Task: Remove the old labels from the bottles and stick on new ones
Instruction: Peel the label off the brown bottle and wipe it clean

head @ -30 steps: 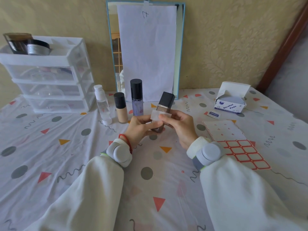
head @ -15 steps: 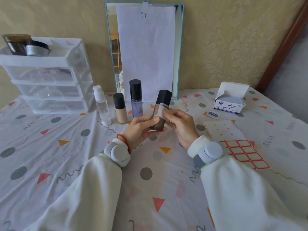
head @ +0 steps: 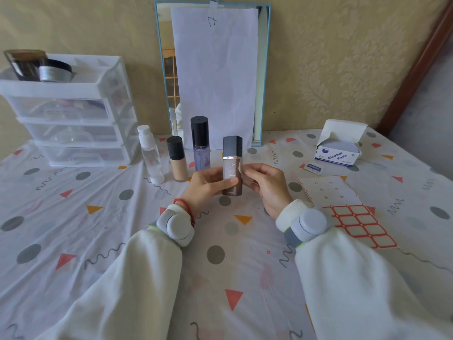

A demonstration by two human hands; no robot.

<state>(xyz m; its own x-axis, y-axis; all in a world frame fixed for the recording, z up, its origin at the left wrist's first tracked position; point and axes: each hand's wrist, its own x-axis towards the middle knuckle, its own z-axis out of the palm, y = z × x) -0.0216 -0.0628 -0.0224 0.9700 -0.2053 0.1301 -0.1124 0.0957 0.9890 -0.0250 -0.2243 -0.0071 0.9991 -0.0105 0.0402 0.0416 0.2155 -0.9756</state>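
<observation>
A brown square bottle (head: 232, 177) with a dark cap stands upright above the table, gripped low on its left side by my left hand (head: 208, 185). My right hand (head: 266, 182) pinches a pale translucent label (head: 245, 173) against the bottle's right edge. Behind them stand three more bottles: a clear one with a white cap (head: 149, 155), a beige one with a black cap (head: 177, 159) and a tall lilac one with a black cap (head: 200, 143). A sheet of red-bordered labels (head: 360, 223) lies to the right of my right wrist.
A white plastic drawer unit (head: 73, 114) with jars on top stands at the back left. A mirror covered by paper (head: 213, 74) leans on the wall. An open box of alcohol pads (head: 339, 146), a loose pad sachet (head: 313, 168) and a dotted backing sheet (head: 327, 190) lie at the right.
The bottle went from tilted to upright and rose a little. The label, first held in front of the bottle, now sits at its right edge under my right fingers.
</observation>
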